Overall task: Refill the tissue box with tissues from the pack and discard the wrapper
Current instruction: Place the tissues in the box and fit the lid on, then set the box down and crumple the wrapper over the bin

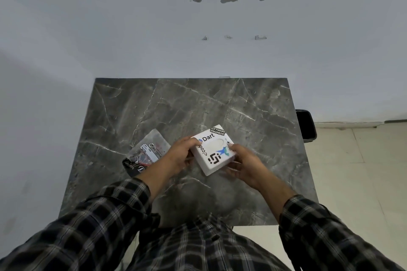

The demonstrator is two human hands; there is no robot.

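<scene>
From the head view, the white tissue box (212, 149) sits just right of the frame's centre, held slightly above or on the dark marble desk (154, 105); which of the two cannot be told. Its stickered top with the oval opening faces up, and its long axis runs diagonally from lower left to upper right. The left hand (179, 155) clasps the box's left edge, thumb on top. The right hand (244, 161) clasps the lower right edge, so each grip is closed on the box.

The tissue pack (146, 153), in its clear and black wrapper, lies flat on the desk just left of the left hand, partly hidden behind it. The left hand is therefore the nearer one for reaching it. A dark bin (306, 124) stands beyond the desk's right edge, at the right of the frame.
</scene>
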